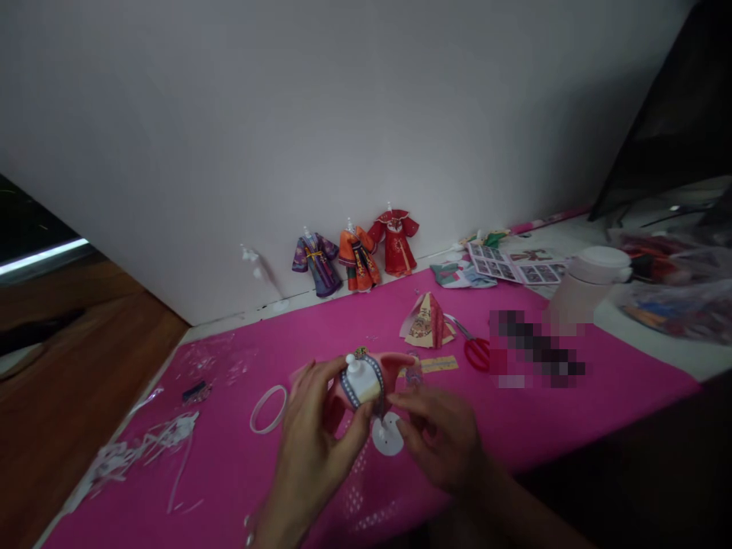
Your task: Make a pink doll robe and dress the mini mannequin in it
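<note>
My left hand (320, 427) is closed around a miniature white dress form (363, 381) wearing a pink doll robe (394, 367) with a grey, white-dotted collar trim (350, 387). The form's small round knob points up and toward me. Close against the robe's lower front edge, my right hand (443, 435) has its fingers bent together in a pinch. What lies between those fingertips, perhaps the robe's edge, is too dim to make out. Just below the robe, between my hands, shows a white round base disc (389, 435).
Three dressed forms, in a purple robe (317, 263), an orange robe (359, 258) and a red robe (394, 240), lean by the wall. Red-handled scissors (476, 351), a folded cloth piece (426, 322), a white ring (268, 409), plastic scraps (137, 450) and a lidded bottle (595, 274) lie around.
</note>
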### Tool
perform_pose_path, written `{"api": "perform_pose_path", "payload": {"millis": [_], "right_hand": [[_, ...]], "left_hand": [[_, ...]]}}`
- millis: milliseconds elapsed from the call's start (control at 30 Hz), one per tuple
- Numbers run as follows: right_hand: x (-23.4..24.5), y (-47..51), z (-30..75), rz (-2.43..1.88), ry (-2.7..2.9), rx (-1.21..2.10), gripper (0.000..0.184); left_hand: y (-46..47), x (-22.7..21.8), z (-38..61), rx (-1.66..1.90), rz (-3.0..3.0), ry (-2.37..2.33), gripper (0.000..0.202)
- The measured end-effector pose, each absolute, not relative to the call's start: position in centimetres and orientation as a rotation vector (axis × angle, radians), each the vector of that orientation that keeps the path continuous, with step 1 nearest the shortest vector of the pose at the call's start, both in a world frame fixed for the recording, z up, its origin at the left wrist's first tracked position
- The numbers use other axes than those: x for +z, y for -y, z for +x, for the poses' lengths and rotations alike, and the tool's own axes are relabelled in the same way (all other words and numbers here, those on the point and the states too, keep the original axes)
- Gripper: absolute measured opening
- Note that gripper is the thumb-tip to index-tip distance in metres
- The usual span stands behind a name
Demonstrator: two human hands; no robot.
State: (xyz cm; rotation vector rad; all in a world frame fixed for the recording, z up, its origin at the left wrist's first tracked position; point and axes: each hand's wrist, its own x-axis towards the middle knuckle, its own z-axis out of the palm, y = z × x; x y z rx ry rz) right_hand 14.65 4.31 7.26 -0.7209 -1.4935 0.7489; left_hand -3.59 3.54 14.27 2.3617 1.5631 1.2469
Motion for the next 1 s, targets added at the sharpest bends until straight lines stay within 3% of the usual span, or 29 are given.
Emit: {"api": "perform_pose_path", "payload": {"millis": [100, 200, 600, 700, 867, 1000], "right_hand": [[6.4, -4.0, 14.6, -0.653, 1.761, 0.322, 0.059], [5.1, -3.9, 14.3, -0.650, 1.875, 0.161, 0.073], [3.9, -4.3, 14.3, -0.670, 1.942, 0.167, 0.067], [3.9, -4.0, 14.3, -0.665, 1.843, 0.340, 0.053], [4.1, -3.5, 14.0, -0.796, 1.425, 1.074, 0.011], [3.8, -3.5, 13.4, -0.863, 1.233, 1.373, 0.018]], "left_hand": [[-3.7, 14.2, -3.4, 1.268, 2.383, -1.558, 0.038], [-3.8, 14.2, -3.4, 1.277, 2.386, -1.563, 0.038], [-3.7, 14.4, -3.4, 1.221, 2.402, -1.523, 0.041], [-3.8, 14.2, -3.5, 1.216, 2.405, -1.524, 0.041], [-3.4, 14.3, -4.0, 1.205, 2.384, -1.564, 0.053], [-1.3, 13.4, -4.6, 1.331, 2.270, -1.619, 0.059]]}}
